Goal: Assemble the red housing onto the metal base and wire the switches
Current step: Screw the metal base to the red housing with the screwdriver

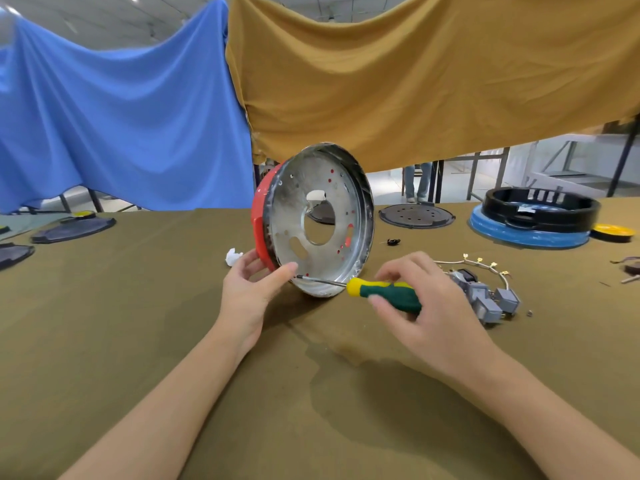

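two hands work: left hand (247, 289) grips shiny round metal base (320, 220) in red housing (263, 223); right hand (420, 306) holds screwdriver (377, 294).

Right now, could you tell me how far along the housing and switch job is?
Done: the red housing sits on the metal base, stood on edge. In hand: the left hand steadies it while the right hand holds the screwdriver, tip at the lower rim, apparently fastening. Left: the grey switches and wires lie loose on the table, not yet wired.
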{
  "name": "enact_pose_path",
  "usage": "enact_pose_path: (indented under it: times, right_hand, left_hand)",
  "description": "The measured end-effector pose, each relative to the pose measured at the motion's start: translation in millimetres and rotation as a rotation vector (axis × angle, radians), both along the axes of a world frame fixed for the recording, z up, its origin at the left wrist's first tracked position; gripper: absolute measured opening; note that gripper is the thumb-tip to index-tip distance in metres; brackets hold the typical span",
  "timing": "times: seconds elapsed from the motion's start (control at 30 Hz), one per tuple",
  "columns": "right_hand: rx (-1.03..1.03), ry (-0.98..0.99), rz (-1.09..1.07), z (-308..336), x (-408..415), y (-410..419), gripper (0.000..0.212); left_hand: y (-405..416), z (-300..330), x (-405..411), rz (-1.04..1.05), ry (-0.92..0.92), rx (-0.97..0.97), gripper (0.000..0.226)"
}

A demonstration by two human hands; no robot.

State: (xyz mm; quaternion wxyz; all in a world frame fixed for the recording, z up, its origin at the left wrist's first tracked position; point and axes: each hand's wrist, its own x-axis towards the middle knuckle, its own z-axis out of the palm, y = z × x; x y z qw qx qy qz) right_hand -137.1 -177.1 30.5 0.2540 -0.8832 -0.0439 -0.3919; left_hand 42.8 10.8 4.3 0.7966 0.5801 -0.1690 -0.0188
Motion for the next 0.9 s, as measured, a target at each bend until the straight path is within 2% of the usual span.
enact_pose_path:
  times: [0.1, 0.17, 0.23, 0.3, 0.33, 0.4, 0.47, 0.6, 0.7, 0.73, 0.77, 0.83, 0.9]
  right_hand:
    - [-0.008, 0.099, 0.042, 1.9, -1.8, -4.7, 0.029]
    - [-0.057, 0.055, 0.005, 2.6, -1.6, -2.4, 0.023]
    - [-0.079, 0.023, -0.076, 2.9, -0.5, 3.0, 0.019]
    - [-0.076, 0.055, -0.163, 2.8, 0.1, 7.1, 0.04]
    - [-0.053, 0.065, -0.16, 2.3, 0.2, 7.6, 0.04]
    - [0.018, 0.042, -0.053, 0.2, 0.2, 6.6, 0.021]
    - [0.02, 0.059, 0.015, -0.7, -0.4, 3.8, 0.027]
    - [-0.054, -0.078, -0.081, 0.2, 1.9, 8.4, 0.017]
    - [-0.054, -0.07, -0.286, 0.5, 4.7, 9.2, 0.046]
    - [-0.022, -0.026, -0.301, -0.1, 4.6, 7.4, 0.048]
    - [0.032, 0.01, -0.27, -1.3, 4.1, 4.6, 0.042]
    - [0.162, 0.021, -0.112, -2.5, 4.4, -0.8, 0.011]
    - [0.181, 0.022, 0.018, -1.7, 3.3, -1.4, 0.025]
  left_hand:
    - [3.4, 2.6, 2.7, -0.048, 0.101, -0.101, 0.072]
    - [4.6, 3.8, 3.3, -0.071, 0.142, -0.133, 0.057]
    - [5.3, 4.8, 2.2, -0.087, 0.153, -0.134, 0.053]
    - [4.9, 5.7, 0.2, -0.095, 0.144, -0.116, 0.054]
    - [4.4, 5.8, -0.6, -0.098, 0.137, -0.104, 0.054]
    - [4.1, 5.9, -1.8, -0.094, 0.139, -0.102, 0.052]
    - [4.5, 5.6, -1.7, -0.085, 0.155, -0.117, 0.051]
    - [3.4, 5.6, -2.2, -0.069, 0.161, -0.112, 0.053]
    - [1.3, 3.9, -3.7, -0.052, 0.109, -0.047, 0.052]
    - [0.6, 3.2, -4.2, -0.049, 0.093, -0.025, 0.053]
    - [0.0, 3.0, -4.5, -0.044, 0.081, -0.009, 0.053]
    - [-0.9, 3.4, -5.2, -0.035, 0.074, -0.003, 0.053]
    - [-1.4, 4.1, -5.8, -0.038, 0.092, -0.036, 0.052]
